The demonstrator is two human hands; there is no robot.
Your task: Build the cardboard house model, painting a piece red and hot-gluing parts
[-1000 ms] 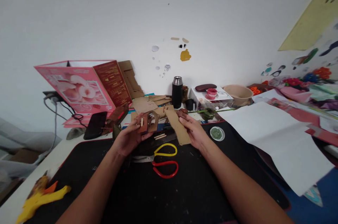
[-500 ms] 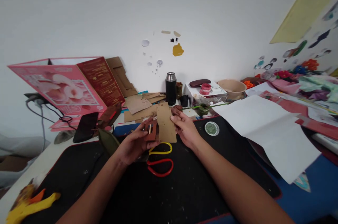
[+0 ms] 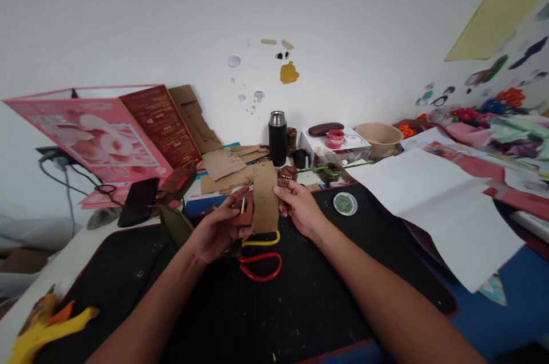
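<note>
My left hand (image 3: pixel 214 229) is closed around a small reddish-brown cardboard piece (image 3: pixel 245 216) with a rectangular cut-out and a pale strip in it. Between thumb and fingers, my right hand (image 3: pixel 300 206) pinches the right edge of a tan cardboard strip (image 3: pixel 265 198) held upright. The strip stands right beside the brown piece; whether they touch, I cannot tell. Below both hands, scissors (image 3: pixel 261 268) with one red and one yellow handle loop lie on the black mat (image 3: pixel 300 307); their blades are hidden.
Loose cardboard scraps (image 3: pixel 223 165) and a black thermos (image 3: pixel 277 138) stand behind the hands. A small dish of green paint (image 3: pixel 345 204) sits to the right, near a white paper sheet (image 3: pixel 441 209). At left are a pink box (image 3: pixel 98 141), a phone (image 3: pixel 138 202) and a banana peel (image 3: pixel 51 329).
The cardboard strip has shifted slightly left and stands a little straighter beside the brown piece. Both hands keep their holds. The view has tilted down slightly.
</note>
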